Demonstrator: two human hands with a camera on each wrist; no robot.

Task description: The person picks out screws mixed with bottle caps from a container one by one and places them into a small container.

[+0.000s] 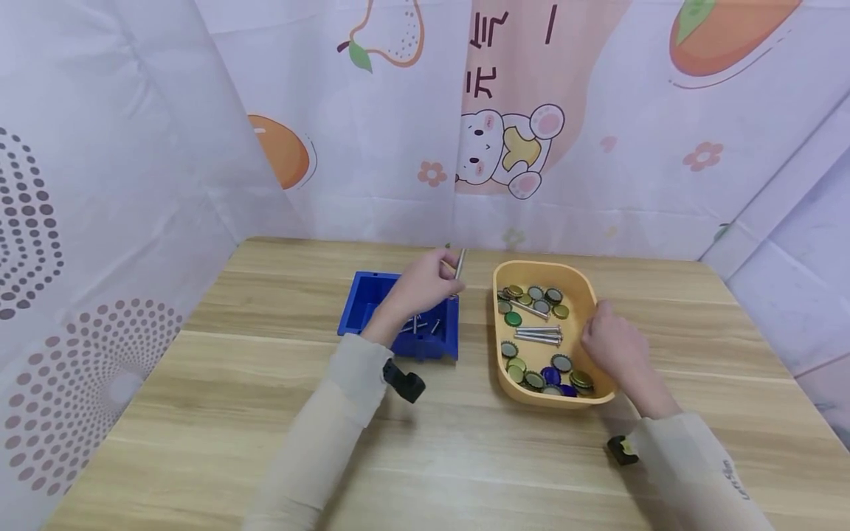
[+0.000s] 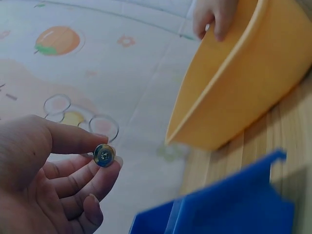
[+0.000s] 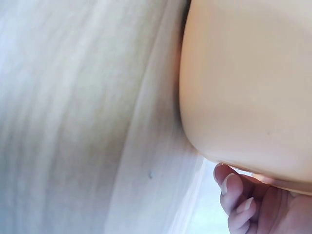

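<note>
Nearest the camera were your pale sleeves (image 1: 299,457), each with a black wrist camera (image 1: 403,380) near the cuff, over the wood-grain table (image 1: 465,472). Beyond them, on your right, stood the orange-yellow tray (image 1: 574,280), bottle caps (image 1: 561,363) clustered at its near end. Your right hand (image 1: 616,345) held its right rim with bent fingers; the thin, smooth wall looked light and slightly flexible, best gripped at that lip.

Mid-tray, a row of long screws (image 1: 539,335) lay side by side, with more caps and another long screw beyond. To the left, apart from the tray, sat the blue bin (image 1: 432,346), loose screws (image 1: 434,327) inside.

Above the bin's right side, your left hand (image 1: 430,279) pinched one bright metal screw (image 1: 460,264), thumb and fingertips nearly closed round it near the head, the little finger loosely bent. It would likely handle as light, rigid and hard to damage, though slick and apt to roll; just under the flared head seemed the surest hold. Farthest off hung the printed curtain (image 1: 372,199).
</note>
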